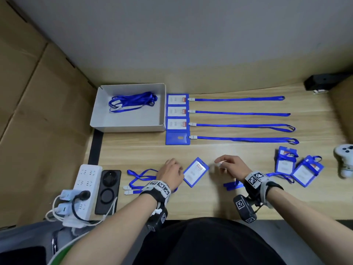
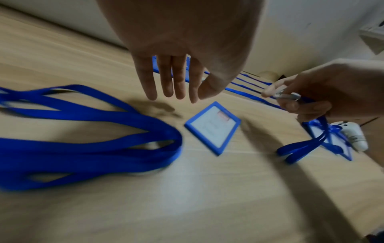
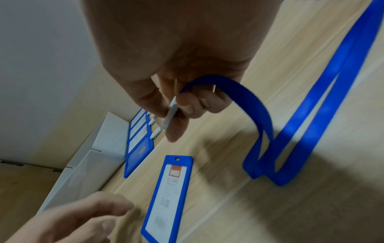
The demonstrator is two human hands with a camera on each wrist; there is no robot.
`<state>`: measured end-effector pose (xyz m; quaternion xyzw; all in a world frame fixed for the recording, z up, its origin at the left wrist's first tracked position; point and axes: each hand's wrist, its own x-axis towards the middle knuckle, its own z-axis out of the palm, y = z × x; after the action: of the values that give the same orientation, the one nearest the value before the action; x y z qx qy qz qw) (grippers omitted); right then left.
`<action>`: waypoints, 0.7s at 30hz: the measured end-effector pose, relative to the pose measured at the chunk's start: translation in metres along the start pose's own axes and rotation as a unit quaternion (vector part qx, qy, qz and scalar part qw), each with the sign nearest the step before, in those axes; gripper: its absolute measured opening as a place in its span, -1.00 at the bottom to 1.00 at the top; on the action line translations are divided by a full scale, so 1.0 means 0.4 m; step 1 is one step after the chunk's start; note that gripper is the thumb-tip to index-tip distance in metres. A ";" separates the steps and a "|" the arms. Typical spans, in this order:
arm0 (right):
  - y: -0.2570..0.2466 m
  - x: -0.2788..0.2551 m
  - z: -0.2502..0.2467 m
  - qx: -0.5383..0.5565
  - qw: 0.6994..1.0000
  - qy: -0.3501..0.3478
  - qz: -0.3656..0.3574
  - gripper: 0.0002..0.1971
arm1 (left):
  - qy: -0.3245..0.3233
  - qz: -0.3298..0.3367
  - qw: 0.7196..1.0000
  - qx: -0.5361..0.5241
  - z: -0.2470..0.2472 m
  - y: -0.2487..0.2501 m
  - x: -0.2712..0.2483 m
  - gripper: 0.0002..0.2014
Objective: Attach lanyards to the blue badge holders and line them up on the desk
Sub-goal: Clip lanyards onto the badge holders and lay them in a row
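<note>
Currently, the right hand (image 3: 176,92) pinches a lanyard clip (image 3: 169,113); the left hand (image 2: 178,69) hovers, fingers spread, over the badge holder (image 1: 195,171). Loose lanyards (image 2: 87,139) lie just beside it.

Blue badge holders (image 1: 177,118) with white, red-marked cards and blue lanyards (image 1: 242,125) lie on a pale wood-grain desk (image 1: 210,199).

We count seven badge holders (image 1: 196,171) on the desk (image 1: 210,199). Four of them sit in a row with a lanyard (image 1: 238,99) on each. One lies by itself between two hands (image 1: 172,172). Two more lie in a heap at the right. We see one white box (image 1: 131,129), one power strip (image 1: 87,186), one black phone (image 1: 108,192) and one white game controller (image 1: 344,159).
</note>
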<state>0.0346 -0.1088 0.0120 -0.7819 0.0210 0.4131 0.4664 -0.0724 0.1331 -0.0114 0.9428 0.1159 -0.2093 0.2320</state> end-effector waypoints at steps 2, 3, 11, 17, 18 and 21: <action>0.025 -0.014 -0.022 0.005 1.000 0.000 0.006 -0.78 | -0.024 0.001 1.000 0.006 0.013 0.063 0.031 -0.72; 0.039 -0.023 -0.033 0.006 1.000 0.005 0.005 -0.79 | -0.034 -0.002 0.999 0.015 0.023 0.091 0.045 -0.67; 0.100 -0.107 -0.135 0.018 0.999 0.045 -0.007 -0.84 | -0.044 -0.025 0.991 0.120 0.099 0.170 0.106 -0.38; 0.089 -0.113 -0.179 0.023 0.997 0.064 -0.028 -0.80 | -0.080 0.033 0.996 -0.009 0.046 0.203 0.107 -0.76; 0.078 -0.109 -0.182 0.020 0.997 0.061 -0.038 -0.80 | -0.093 0.063 0.993 -0.040 0.030 0.211 0.104 -0.79; 0.047 -0.088 -0.184 -0.007 0.997 0.040 -0.066 -0.81 | -0.122 0.146 0.979 -0.075 -0.035 0.241 0.102 -0.86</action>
<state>0.0495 -0.1867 0.0386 -0.8010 -0.0147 0.3501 0.4854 -0.0010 0.0615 0.0189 0.8968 -0.0370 -0.2770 0.3429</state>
